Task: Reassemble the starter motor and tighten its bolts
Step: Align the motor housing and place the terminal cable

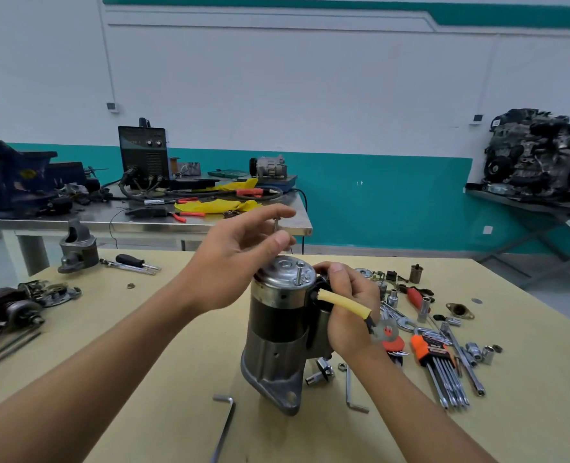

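The starter motor [278, 325] stood nose-down on the tabletop [176, 379]. The right hand [347, 312] clasped its solenoid side by the yellow-sleeved cable [345, 304], and the left hand [240, 255] pinched a long through bolt [275, 224] just above the end cap [282, 275]. One bolt [298, 275] already stood proud of the cap. The held bolt probably needed lowering straight into its hole and starting by finger, the body held steady, before any tool was used.
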`<state>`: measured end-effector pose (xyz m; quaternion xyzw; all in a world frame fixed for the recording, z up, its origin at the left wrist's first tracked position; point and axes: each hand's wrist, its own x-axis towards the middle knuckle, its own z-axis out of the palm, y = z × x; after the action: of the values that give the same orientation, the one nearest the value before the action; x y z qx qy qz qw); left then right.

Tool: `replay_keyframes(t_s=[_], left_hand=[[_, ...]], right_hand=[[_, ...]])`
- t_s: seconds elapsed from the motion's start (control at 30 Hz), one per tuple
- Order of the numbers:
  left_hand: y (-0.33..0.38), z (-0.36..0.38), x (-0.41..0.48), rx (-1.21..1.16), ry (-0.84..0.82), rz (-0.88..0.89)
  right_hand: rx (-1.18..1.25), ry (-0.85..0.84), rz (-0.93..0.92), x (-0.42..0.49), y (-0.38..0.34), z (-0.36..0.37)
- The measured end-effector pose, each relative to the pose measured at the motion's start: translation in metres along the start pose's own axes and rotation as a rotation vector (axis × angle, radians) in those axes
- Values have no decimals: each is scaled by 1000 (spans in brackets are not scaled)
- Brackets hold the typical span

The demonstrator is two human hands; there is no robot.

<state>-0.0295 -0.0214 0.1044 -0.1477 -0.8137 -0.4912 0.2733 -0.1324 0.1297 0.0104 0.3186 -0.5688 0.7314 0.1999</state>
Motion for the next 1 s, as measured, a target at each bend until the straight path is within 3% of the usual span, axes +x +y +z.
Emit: replay_keyframes(t_s=[0.13, 0.23, 0.57, 0.7, 1.0], left_hand=[[3, 13, 2, -269, 210, -10], [6, 20, 4, -353, 251, -65], [3, 23, 5, -378, 124, -171], [1, 22, 8, -458, 184, -194], [4, 20, 13, -345, 314, -33]], right_hand=[[-6, -17, 10, -1, -5, 2], [3, -15, 24, -2, -5, 1], [21, -12, 43, -1, -6, 0], [19, -8, 29, -1, -6, 0], [4, 0, 24, -1, -5, -1]])
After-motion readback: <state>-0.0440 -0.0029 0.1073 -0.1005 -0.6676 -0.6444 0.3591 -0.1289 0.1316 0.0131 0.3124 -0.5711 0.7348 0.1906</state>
